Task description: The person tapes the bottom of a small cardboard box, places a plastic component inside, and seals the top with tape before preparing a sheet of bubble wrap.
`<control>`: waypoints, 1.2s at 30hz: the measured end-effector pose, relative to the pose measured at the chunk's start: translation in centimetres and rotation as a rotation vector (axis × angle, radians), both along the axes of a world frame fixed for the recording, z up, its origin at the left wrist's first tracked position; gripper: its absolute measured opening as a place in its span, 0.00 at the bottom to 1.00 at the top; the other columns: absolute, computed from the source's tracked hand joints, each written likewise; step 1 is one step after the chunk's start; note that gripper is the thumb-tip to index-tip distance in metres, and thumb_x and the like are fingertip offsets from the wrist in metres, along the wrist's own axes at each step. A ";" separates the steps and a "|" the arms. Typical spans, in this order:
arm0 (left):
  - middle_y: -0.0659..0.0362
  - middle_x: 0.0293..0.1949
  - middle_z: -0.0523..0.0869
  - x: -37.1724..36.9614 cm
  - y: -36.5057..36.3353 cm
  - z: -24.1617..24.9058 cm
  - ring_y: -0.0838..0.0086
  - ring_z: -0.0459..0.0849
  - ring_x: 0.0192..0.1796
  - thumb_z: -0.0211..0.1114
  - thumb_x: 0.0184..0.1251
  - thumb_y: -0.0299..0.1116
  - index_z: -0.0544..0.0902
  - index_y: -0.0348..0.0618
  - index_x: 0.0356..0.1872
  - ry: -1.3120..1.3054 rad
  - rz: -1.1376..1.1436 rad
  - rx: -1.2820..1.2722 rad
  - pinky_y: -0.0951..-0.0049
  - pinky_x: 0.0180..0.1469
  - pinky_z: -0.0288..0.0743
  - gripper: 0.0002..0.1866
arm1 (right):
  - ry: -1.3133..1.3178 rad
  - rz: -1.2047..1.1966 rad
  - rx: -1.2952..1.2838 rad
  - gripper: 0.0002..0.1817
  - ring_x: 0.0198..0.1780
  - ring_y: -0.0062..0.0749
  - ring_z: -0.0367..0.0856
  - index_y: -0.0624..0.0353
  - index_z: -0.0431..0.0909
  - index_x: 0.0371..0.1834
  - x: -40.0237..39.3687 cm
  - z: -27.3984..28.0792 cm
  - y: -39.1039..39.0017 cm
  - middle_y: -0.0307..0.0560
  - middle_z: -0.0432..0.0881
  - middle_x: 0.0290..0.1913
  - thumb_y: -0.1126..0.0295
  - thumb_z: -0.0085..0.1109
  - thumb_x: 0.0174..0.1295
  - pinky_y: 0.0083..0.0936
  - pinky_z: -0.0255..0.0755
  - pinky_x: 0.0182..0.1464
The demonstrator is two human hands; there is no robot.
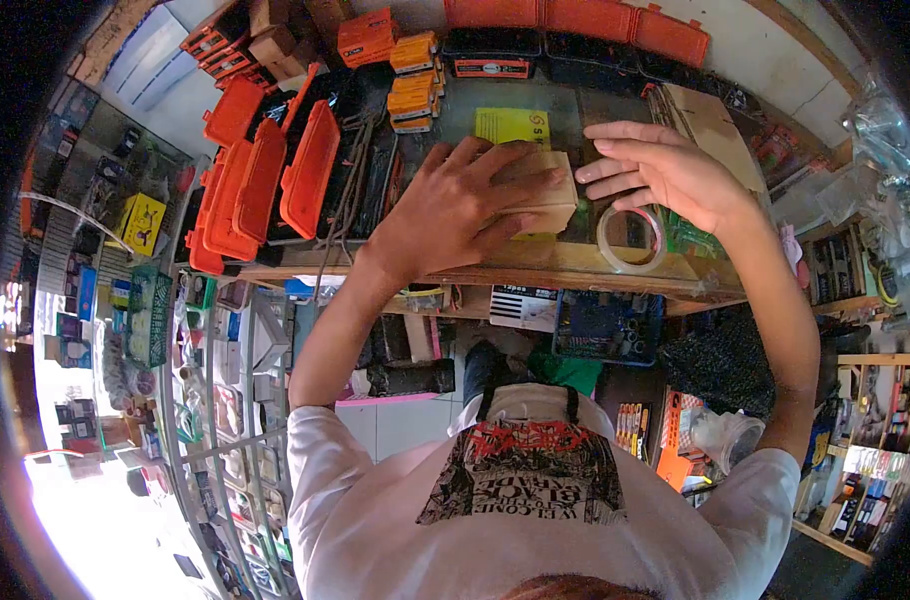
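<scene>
Both hands are down on the counter (575, 262). Left hand (453, 205) is laid palm-down over a small tan cardboard box (552, 195), fingers spread and curled around its top, so the box is pinned near the counter's front edge. Right hand (665, 168) is kept open and flat, fingertips touching the box's right side, nothing gripped. A clear tape roll (631, 240) is seen just below that hand. A yellow card (511, 125) is tucked behind the box, and orange cases (265, 180) are stacked off to the left.
</scene>
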State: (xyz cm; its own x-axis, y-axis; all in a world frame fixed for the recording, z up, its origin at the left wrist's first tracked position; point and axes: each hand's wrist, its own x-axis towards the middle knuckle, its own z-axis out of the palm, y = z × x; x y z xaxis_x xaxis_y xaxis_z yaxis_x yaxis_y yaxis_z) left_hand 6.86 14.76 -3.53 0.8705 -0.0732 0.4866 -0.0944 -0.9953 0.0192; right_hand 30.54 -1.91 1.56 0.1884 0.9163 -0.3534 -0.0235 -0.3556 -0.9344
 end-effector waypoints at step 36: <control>0.51 0.67 0.78 -0.5 -0.6 0.0 0.48 0.78 0.60 0.66 0.70 0.43 0.81 0.57 0.68 -0.009 0.015 -0.034 0.49 0.63 0.74 0.25 | -0.337 0.030 0.068 0.15 0.25 0.16 0.61 0.56 0.73 0.42 -3.6 -3.6 1.1 0.32 0.67 0.25 0.57 0.49 0.81 0.20 0.57 0.26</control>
State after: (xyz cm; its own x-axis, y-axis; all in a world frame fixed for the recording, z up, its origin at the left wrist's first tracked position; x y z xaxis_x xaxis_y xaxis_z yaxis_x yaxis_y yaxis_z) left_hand 6.38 14.15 -3.49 0.8671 -0.0440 0.4961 -0.0802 -0.9954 0.0518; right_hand 26.97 -0.81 -2.02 0.2564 0.9426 -0.2139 0.2997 -0.2879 -0.9095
